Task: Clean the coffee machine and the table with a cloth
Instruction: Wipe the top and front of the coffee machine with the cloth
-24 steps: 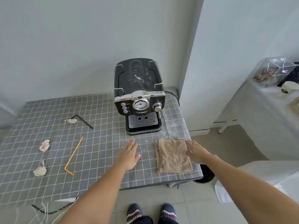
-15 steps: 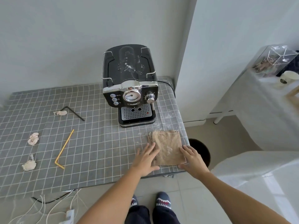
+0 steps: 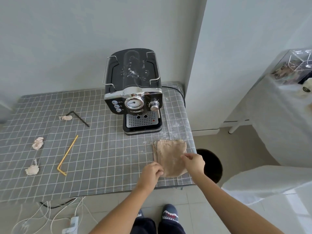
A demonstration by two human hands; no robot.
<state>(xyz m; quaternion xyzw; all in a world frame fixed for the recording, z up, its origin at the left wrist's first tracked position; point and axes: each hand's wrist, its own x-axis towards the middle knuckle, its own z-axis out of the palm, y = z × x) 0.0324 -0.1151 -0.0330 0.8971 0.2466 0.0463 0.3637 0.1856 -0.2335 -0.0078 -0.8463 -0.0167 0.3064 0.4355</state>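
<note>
A black and chrome coffee machine [image 3: 135, 92] stands at the back right of the table [image 3: 94, 156], which is covered by a grey checked cloth. White splashes lie on the machine's top. A folded beige cloth [image 3: 170, 154] lies flat near the table's front right corner. My left hand [image 3: 151, 173] pinches the cloth's near left edge. My right hand [image 3: 194, 162] pinches its right edge. Pale powder dusts the table around the cloth and to the right of the machine.
Three crumpled tissue lumps [image 3: 38, 143] lie at the table's left, with a bent yellow straw [image 3: 67, 155] and a bent black straw [image 3: 78, 118] nearby. A dark bin [image 3: 211, 164] sits on the floor beside the table's right corner. Cables [image 3: 50, 215] trail below the front edge.
Both hands moved from flat over the table to the cloth's near edges and closed their fingers on it. The camera view shifted slightly.
</note>
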